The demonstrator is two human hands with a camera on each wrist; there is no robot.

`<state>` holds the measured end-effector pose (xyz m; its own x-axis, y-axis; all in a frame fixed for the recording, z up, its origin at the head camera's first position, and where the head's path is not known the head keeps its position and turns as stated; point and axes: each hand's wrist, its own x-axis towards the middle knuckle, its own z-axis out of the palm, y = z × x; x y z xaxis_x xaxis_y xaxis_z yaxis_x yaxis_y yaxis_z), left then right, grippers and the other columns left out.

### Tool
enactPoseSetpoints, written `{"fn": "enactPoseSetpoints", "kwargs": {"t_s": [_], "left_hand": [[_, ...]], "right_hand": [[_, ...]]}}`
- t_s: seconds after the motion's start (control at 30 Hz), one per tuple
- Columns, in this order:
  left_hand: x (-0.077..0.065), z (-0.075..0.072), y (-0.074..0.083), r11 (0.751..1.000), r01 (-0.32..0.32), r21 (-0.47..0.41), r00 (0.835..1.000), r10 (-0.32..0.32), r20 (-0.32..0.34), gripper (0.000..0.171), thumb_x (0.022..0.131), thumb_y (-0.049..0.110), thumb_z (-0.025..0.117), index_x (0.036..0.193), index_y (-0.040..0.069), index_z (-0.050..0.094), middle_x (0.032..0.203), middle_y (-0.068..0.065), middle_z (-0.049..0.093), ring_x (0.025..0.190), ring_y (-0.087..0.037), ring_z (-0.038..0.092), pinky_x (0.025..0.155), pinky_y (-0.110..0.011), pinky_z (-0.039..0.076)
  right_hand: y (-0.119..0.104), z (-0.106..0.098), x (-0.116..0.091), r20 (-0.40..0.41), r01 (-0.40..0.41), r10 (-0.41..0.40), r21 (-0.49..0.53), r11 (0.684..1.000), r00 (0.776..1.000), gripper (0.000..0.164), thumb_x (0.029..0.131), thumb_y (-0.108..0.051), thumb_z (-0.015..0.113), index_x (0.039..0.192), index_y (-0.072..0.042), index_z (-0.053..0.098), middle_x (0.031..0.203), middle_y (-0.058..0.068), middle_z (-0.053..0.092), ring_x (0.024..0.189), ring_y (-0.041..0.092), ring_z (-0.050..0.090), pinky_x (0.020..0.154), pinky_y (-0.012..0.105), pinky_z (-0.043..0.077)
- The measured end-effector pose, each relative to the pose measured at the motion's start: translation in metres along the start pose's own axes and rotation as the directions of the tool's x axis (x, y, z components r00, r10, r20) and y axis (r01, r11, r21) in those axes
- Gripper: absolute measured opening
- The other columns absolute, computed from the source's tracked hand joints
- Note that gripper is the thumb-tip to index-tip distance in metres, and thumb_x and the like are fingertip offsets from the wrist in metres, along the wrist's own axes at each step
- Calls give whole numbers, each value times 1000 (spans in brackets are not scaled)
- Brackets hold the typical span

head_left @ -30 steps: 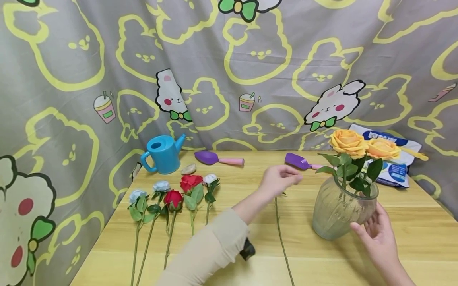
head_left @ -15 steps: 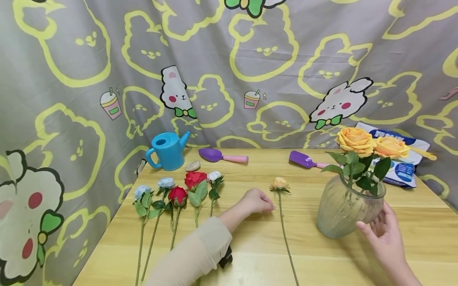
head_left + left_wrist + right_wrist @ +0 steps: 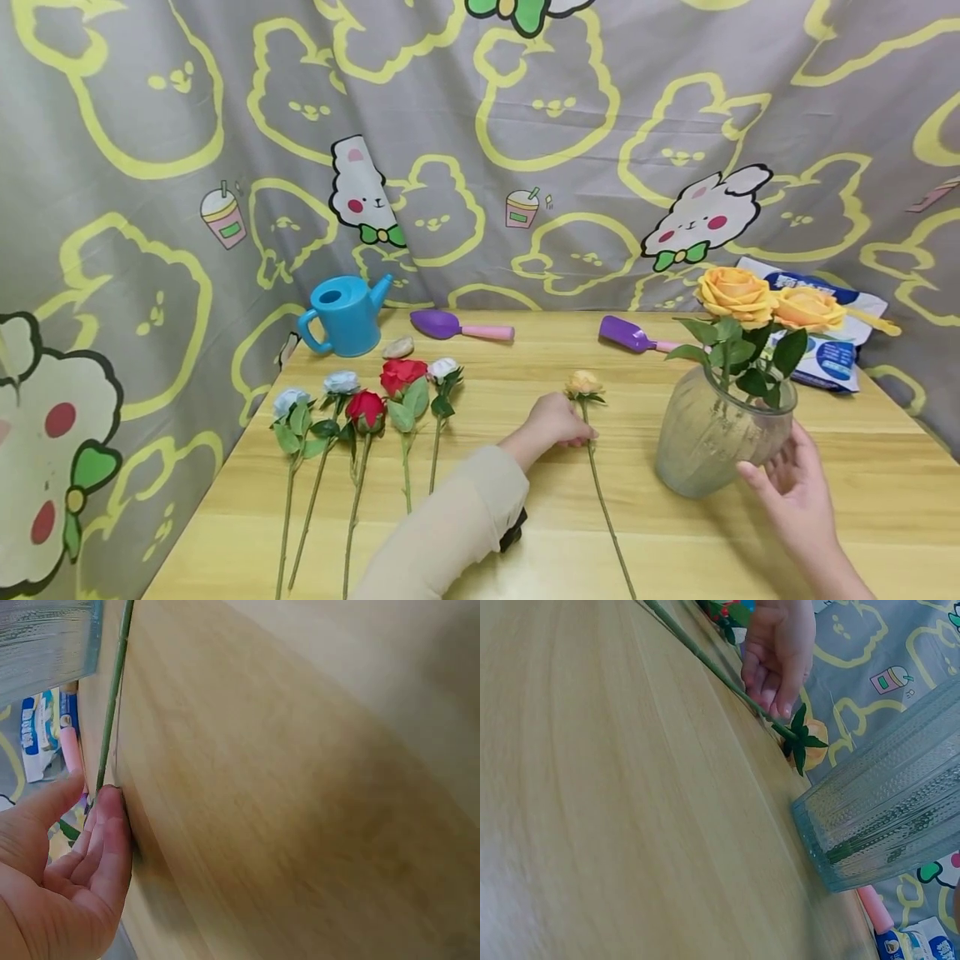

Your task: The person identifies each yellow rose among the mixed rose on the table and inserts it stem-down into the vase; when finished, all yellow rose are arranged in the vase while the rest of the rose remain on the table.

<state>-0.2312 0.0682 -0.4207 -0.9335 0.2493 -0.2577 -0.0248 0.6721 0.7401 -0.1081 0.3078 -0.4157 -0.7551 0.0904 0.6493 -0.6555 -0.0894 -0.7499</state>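
Observation:
A small pale-yellow rose [image 3: 583,383] lies on the table with its long thin stem [image 3: 114,705] toward me. My left hand [image 3: 555,419] is at that stem, just below the bloom. In the left wrist view its fingertips [image 3: 110,796] are right at the stem, the thumb apart from them. My right hand [image 3: 798,492] holds a ribbed glass vase [image 3: 693,442] by its right side, thumb in front and fingers curled round behind. The vase leans somewhat. Two large yellow-orange roses [image 3: 738,296] with green leaves stand in it.
Blue roses [image 3: 342,382], red roses [image 3: 403,375] and a white rose [image 3: 443,367] lie at left. Behind are a blue watering can [image 3: 347,321], a stone [image 3: 398,347], a purple trowel [image 3: 437,324], a purple scoop [image 3: 627,334] and a white-blue bag [image 3: 828,362]. A patterned curtain [image 3: 442,108] hangs behind.
My left hand has pulled back from over the small yellow rose, dropped to its left, then come right to the stem. The right hand stays at the vase.

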Motion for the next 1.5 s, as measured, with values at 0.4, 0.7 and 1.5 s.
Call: {"fn": "enactPoseSetpoints", "kwargs": {"t_s": [0.4,0.7,1.5], "left_hand": [[0,1,1,1000,5,-3,1000,-5,-7,24,72,13,75,52,6,64,49,-4,61,38,-11,55,39,-18,46],[-7,0,-14,970,30,-242,999,-21,41,10,74,8,72,67,5,66,54,-3,62,49,-12,60,47,-21,50],[-71,-128,120,636,-523,-567,847,460,-265,15,79,9,69,84,-3,62,76,-10,66,69,-14,62,68,-26,53]], "right_hand": [[2,-1,0,10,5,-5,2,1000,1000,73,76,27,48,138,6,18,142,10,30,128,14,30,102,16,25],[0,1,-2,15,6,-6,-4,1000,1000,73,76,27,47,138,6,17,141,10,31,127,13,32,100,15,27],[1,-1,1,25,27,-28,11,1000,999,71,75,29,46,137,7,18,141,11,31,127,14,32,100,15,28]]}}
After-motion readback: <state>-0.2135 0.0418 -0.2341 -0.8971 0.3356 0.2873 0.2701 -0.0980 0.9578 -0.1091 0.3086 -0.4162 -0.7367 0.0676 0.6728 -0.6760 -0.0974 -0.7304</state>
